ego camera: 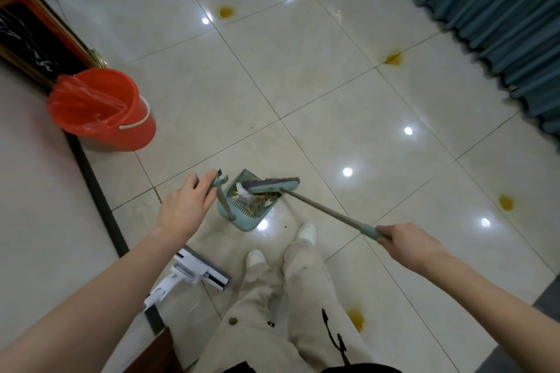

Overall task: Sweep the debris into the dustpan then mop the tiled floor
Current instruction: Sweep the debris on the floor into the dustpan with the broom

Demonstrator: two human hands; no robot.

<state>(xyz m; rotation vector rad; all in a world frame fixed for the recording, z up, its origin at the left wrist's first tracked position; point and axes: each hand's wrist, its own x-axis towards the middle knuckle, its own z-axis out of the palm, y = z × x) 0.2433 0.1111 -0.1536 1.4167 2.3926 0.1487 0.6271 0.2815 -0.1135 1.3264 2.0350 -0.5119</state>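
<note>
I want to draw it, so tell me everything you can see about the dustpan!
The dustpan is pale teal, plastic by its look, standing on the tiled floor. A thin grey handle rises from its back to a teal clip. Comb teeth line one inner edge. Inside lies debris: white scraps and brown bits. The broom head rests across its mouth, and fingers of the left hand touch the handle's top.

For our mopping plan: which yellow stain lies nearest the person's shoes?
The stain beside the right trouser leg, at bottom centre; the other three lie much farther from the shoes.
</note>
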